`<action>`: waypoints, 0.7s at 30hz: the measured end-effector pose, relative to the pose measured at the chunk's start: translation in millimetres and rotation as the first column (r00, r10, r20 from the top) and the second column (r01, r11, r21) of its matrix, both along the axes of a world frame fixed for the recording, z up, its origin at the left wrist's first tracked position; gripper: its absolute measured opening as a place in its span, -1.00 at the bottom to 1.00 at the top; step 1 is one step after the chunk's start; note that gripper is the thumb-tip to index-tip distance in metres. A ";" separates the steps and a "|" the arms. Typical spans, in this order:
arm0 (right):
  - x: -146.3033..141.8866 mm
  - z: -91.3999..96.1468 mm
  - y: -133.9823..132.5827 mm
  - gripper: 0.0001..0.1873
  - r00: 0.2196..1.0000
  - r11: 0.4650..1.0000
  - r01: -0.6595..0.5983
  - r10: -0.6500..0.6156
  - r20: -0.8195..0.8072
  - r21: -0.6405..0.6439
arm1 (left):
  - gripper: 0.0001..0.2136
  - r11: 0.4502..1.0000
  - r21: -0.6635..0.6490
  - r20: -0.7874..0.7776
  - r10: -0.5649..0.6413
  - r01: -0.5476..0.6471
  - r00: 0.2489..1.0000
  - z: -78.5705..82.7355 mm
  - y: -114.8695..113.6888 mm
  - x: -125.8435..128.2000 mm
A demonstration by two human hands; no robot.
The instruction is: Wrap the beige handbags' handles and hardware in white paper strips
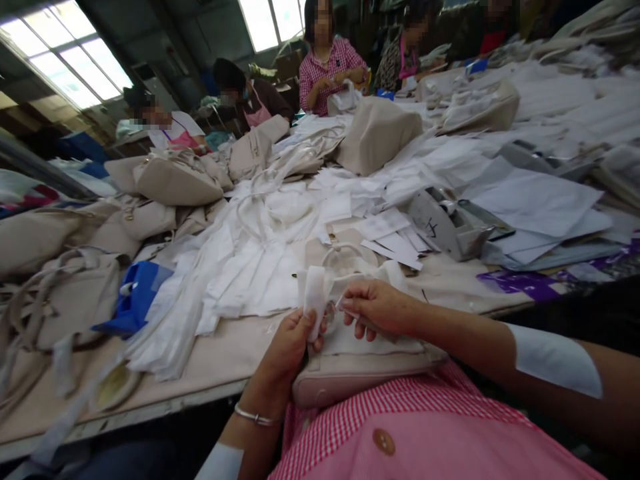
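A cream handbag (370,373) lies at the table's front edge, against my apron, its base toward me. My left hand (295,337) is closed on a white wrapping strip (315,297) that stands up at the bag's left side, thumb in front. My right hand (373,307) is closed in a pinch just right of it, over the bag. A small white piece shows at its fingertips, too small to name. Near the fingers of both hands is a ring-like fitting, partly hidden. The bag's curved handle (345,250) rests beyond my hands.
White strips and sheets (255,267) cover the table's middle. A blue tape dispenser (135,297) stands at left, a grey one (443,223) at right. Cream handbags (177,177) are piled at left, with another bag (377,133) farther back. Several co-workers (330,73) are across the table.
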State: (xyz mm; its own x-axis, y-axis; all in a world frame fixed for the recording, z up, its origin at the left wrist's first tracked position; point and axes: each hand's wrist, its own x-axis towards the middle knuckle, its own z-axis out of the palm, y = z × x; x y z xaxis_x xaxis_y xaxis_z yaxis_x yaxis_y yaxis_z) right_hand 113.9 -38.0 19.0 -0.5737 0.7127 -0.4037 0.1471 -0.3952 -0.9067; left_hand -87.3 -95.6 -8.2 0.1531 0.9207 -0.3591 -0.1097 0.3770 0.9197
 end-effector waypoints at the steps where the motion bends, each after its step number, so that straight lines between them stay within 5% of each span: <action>1: -0.9 -0.9 -0.1 -0.85 0.998 1.000 -0.019 0.018 0.056 0.017 | -0.56 1.000 0.011 -0.021 0.001 -0.001 1.000 0.1 0.0 0.5; 5: -4.4 -5.3 2.3 -0.87 0.975 0.993 -0.108 0.095 0.199 0.054 | -0.53 1.000 0.030 -0.112 0.010 -0.006 0.994 -0.2 -0.5 2.6; 12: -9.4 -20.4 6.2 -0.91 0.986 0.994 -0.097 0.103 0.135 -0.045 | -0.56 0.998 0.054 -0.128 0.043 -0.037 0.991 3.0 -3.5 6.0; 21: -19.2 -8.7 5.3 -0.84 0.908 0.985 -0.139 0.085 0.410 0.103 | -0.60 0.994 0.105 -0.179 0.035 -0.017 0.983 4.6 -8.1 8.3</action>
